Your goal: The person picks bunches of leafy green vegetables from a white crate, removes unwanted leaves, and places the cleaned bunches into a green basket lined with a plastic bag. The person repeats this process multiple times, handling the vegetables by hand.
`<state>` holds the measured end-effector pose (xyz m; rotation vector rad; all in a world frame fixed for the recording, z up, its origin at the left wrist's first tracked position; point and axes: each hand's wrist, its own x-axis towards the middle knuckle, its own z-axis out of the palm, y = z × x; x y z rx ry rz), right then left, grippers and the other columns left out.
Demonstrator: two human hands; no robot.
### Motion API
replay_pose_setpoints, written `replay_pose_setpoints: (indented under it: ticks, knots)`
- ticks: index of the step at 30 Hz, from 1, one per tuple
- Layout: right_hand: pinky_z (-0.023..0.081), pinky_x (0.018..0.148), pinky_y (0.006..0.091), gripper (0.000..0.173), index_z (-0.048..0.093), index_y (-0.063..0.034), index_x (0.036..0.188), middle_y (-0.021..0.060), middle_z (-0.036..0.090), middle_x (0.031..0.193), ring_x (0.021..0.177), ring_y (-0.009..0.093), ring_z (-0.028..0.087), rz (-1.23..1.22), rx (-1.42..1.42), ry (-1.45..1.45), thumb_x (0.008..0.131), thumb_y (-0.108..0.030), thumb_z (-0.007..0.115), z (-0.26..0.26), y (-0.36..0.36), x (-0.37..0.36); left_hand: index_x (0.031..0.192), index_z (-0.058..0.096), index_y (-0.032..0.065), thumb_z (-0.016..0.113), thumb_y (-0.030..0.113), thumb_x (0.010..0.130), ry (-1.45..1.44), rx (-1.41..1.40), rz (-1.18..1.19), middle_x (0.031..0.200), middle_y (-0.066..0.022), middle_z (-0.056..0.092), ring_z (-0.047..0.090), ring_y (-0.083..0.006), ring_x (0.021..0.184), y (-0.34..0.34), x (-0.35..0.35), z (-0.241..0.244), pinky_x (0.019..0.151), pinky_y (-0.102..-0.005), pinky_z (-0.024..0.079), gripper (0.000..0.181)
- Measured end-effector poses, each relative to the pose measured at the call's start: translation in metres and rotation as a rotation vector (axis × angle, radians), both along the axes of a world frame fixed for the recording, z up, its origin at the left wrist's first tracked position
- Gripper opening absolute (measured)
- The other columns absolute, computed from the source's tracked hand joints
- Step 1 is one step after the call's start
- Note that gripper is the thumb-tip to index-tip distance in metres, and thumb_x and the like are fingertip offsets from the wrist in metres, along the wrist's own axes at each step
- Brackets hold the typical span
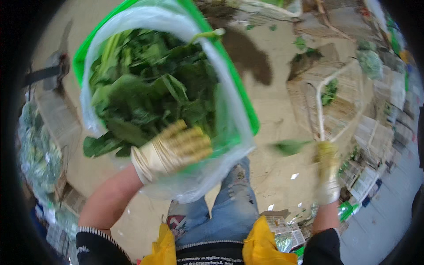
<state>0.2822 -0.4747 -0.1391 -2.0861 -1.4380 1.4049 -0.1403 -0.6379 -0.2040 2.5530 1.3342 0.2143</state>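
Leafy green vegetables (145, 82) fill a bright green plastic crate (232, 76) lined with a clear plastic bag (159, 16). My left hand (175, 149), in a stained whitish glove, lies with fingers apart on the near edge of the leaves; whether it grips any stem is hidden. Off to the right, my right hand (326, 169), gloved too, is blurred beside the near rim of a white wire-mesh basket (319, 109). A blurred single green leaf (290, 146) is just left of that hand, and I cannot tell if the fingers hold it.
Inside the mesh basket are some leaves (329, 92). Bagged green vegetables (39, 149) stand with cardboard boxes (58, 112) at the left. More boxes (374, 132) and bagged produce (369, 61) line the right side. Another white-rimmed container (271, 10) is at the top, and scraps lie on the floor.
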Motion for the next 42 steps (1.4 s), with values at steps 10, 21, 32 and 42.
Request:
replay_pose_setpoints:
  ticks: [10, 21, 32, 42]
  knots:
    - [0.044, 0.096, 0.0427, 0.035, 0.061, -0.0081, 0.114, 0.0153, 0.059, 0.121, 0.113, 0.034, 0.056, 1.196, 0.211, 0.310, 0.080, -0.009, 0.065, -0.036, -0.091, -0.167, 0.129, 0.049, 0.0108, 0.066, 0.025, 0.079, 0.055, -1.198, 0.407, 0.106, -0.0102, 0.062, 0.054, -0.0299, 0.112, -0.151, 0.031, -0.007, 0.093, -0.0469, 0.044, 0.055]
    - [0.051, 0.068, 0.0399, 0.030, 0.058, -0.0101, 0.113, 0.0096, 0.066, 0.085, 0.075, 0.028, 0.067, 1.591, 0.162, -0.158, 0.085, -0.018, 0.056, -0.091, -0.169, -0.313, 0.101, 0.066, 0.0135, 0.061, 0.019, 0.075, -0.288, -0.954, 0.150, 0.100, -0.0099, 0.062, 0.058, -0.0274, 0.105, -0.123, 0.042, 0.021, 0.095, -0.0432, 0.042, 0.026]
    - [0.048, 0.065, 0.0399, 0.019, 0.056, -0.0097, 0.097, 0.0077, 0.063, 0.078, 0.074, 0.026, 0.066, 1.641, 0.159, -0.274, 0.081, -0.021, 0.059, -0.095, -0.160, -0.280, 0.130, 0.052, 0.0283, 0.064, 0.012, 0.075, -0.025, -0.256, 0.578, 0.137, -0.0021, 0.047, 0.050, -0.0226, 0.120, -0.065, -0.021, -0.009, 0.095, -0.0403, 0.042, 0.059]
    - [0.049, 0.072, 0.0406, 0.016, 0.059, -0.0088, 0.097, 0.0110, 0.063, 0.087, 0.082, 0.030, 0.063, 1.447, -0.216, 0.438, 0.085, -0.019, 0.056, -0.073, -0.175, -0.244, 0.110, 0.059, 0.0271, 0.063, 0.012, 0.069, 0.031, -0.038, 0.549, 0.124, 0.0054, 0.053, 0.050, -0.0188, 0.112, -0.096, -0.062, -0.047, 0.095, -0.0451, 0.041, 0.043]
